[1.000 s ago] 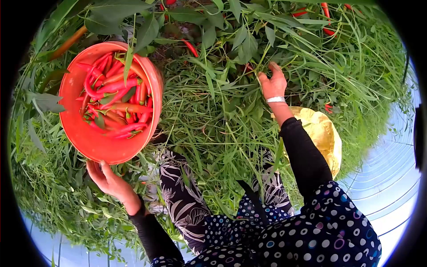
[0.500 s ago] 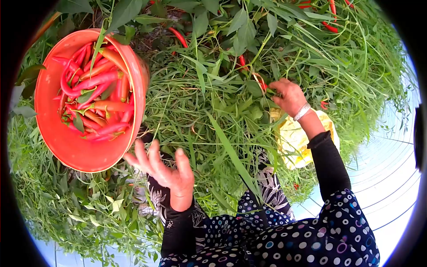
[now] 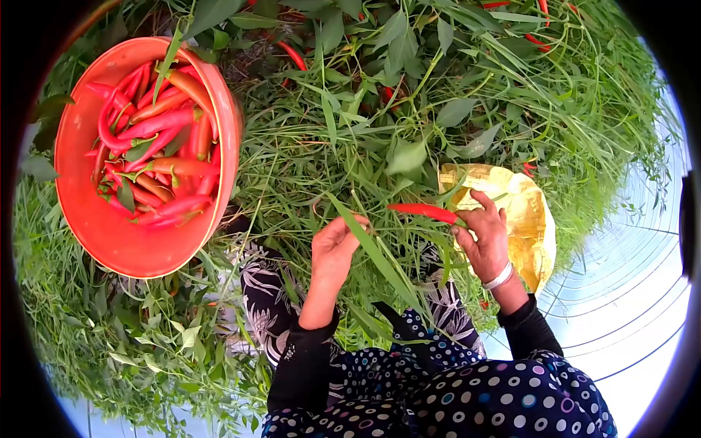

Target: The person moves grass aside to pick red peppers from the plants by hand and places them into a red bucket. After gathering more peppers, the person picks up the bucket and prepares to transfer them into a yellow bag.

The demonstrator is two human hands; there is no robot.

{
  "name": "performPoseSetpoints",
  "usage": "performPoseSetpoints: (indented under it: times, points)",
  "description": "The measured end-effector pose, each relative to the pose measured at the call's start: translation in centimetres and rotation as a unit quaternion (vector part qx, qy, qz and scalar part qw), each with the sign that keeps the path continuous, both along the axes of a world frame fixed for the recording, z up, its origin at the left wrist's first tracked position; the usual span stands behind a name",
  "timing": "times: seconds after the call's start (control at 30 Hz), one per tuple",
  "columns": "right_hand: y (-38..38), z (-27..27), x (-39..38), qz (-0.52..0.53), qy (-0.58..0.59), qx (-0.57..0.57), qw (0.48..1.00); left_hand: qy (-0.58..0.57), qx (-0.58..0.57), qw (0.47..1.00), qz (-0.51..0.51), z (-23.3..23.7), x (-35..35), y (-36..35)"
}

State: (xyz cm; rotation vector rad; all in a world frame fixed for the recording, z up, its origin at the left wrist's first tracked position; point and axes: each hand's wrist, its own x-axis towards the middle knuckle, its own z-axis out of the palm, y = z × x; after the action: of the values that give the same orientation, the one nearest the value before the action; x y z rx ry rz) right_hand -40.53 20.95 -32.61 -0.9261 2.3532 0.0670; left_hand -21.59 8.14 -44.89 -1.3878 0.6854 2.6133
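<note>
A red chili pepper [image 3: 423,211] points leftward from my right hand [image 3: 483,237], its stem end pinched between the fingers. A white band circles that wrist. My left hand [image 3: 336,252] is closed beside a long green grass blade [image 3: 383,263], left of the pepper and apart from it; whatever its fingertips hold, if anything, is too small to name. To the left stands an orange-red bucket [image 3: 146,257] with several red and orange-brown peppers [image 3: 164,124] and some leaves inside.
Behind my right hand lies a yellow bag [image 3: 537,226]. Green plants and tall grass surround me, with red peppers [image 3: 292,55] hanging at the top. Pale blue sheeting [image 3: 628,292] spreads at the right. My patterned trouser legs [image 3: 266,292] are below.
My right hand has come down from the plants toward me with a red pepper. My left hand, spread near the bucket before, has moved right and closed its fingers.
</note>
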Motion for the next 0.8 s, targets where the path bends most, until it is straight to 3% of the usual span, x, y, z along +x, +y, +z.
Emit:
performPoseSetpoints:
  times: [0.03,0.1,0.17,0.23,0.3,0.33,0.37,0.43,0.5,0.6,0.63,0.7,0.73,0.77,0.8]
  points:
    - [0.2,0.2,1.4,-0.049,-0.027,-0.028,0.998,0.004,0.065,0.997,-0.03,0.2,-0.1,-0.4]
    - [-0.2,-1.0,4.0,-0.095,-0.083,-0.125,0.984,0.013,0.067,0.994,-0.089,0.1,0.2,0.1]
    - [-2.3,-2.2,5.9,-0.033,-0.111,-0.136,0.984,0.043,0.157,0.983,-0.085,0.8,-0.1,-0.4]
    - [-3.6,-3.7,6.7,-0.058,-0.19,-0.135,0.971,0.018,0.162,0.984,-0.069,0.1,0.3,-0.3]
    - [-4.8,-5.6,5.6,-0.007,-0.253,-0.148,0.956,-0.069,0.21,0.972,0.075,-0.4,0.8,-0.7]
    - [-5.4,-6.8,4.8,0.041,-0.312,-0.162,0.935,-0.109,0.17,0.97,0.133,-0.5,0.9,-1.0]
    - [-6.7,-7.8,3.6,0.008,-0.309,-0.214,0.927,-0.136,0.128,0.967,0.172,-1.0,1.1,-1.2]
    - [-8.5,-11.9,0.9,-0.017,-0.19,-0.242,0.951,-0.175,0.075,0.956,0.225,-2.1,1.9,-1.3]
    - [-9.3,-16.4,-1.7,-0.002,-0.055,-0.193,0.98,-0.155,0.086,0.956,0.235,-2.1,2.2,-1.4]
    - [-6.5,-22.6,-4.4,0.079,0.046,0.113,0.989,-0.084,0.109,0.974,0.181,-1.4,1.6,-1.5]
    - [-5.3,-23.3,-4.9,0.08,0.045,0.114,0.989,-0.085,0.109,0.974,0.182,-1.4,1.6,-1.6]
    - [-3.0,-24.7,-5.7,0.19,0.157,0.085,0.965,-0.068,0.113,0.981,0.145,-1.3,1.6,-1.6]
    - [-1.6,-27.6,-6.3,0.032,0.131,0.12,0.984,-0.069,0.115,0.979,0.154,-1.6,1.8,-1.4]
    - [-1.7,-27.1,-6.2,0.034,0.131,0.121,0.983,-0.069,0.116,0.979,0.155,-1.6,1.8,-1.4]
    - [-2.4,-25.8,-6.0,0.141,0.155,0.156,0.965,-0.072,0.113,0.978,0.162,-1.6,1.8,-1.5]
